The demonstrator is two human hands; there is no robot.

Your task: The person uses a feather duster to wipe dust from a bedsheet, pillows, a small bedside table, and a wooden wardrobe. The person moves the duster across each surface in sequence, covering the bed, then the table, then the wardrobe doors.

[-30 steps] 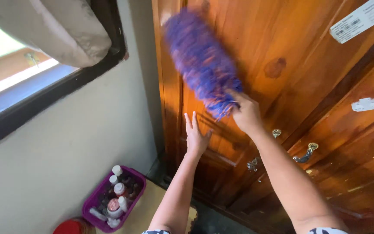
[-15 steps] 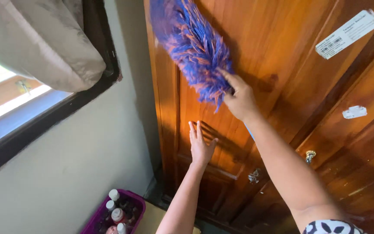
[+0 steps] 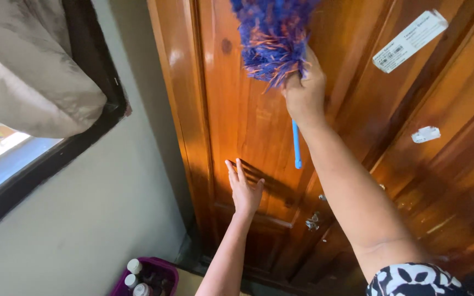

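My right hand (image 3: 304,90) is raised high and grips a purple and orange feather duster (image 3: 272,38) by its light blue handle (image 3: 296,145), which pokes out below my fist. The duster's fluffy head rests against the upper panel of a glossy brown wooden wardrobe door (image 3: 242,109) and runs off the top of the view. My left hand (image 3: 243,189) lies flat on the same door lower down, fingers spread and pointing up, holding nothing.
A grey wall (image 3: 100,219) and a dark-framed window (image 3: 56,153) with a beige curtain (image 3: 28,82) are to the left. A purple basket (image 3: 152,277) of bottles stands on the floor below. White stickers (image 3: 410,39) and metal handles (image 3: 311,222) are on the wardrobe doors.
My right hand has swept the duster upward along the door, and its head now leaves the top of the view. The view has tilted up. My left hand stays pressed on the door.
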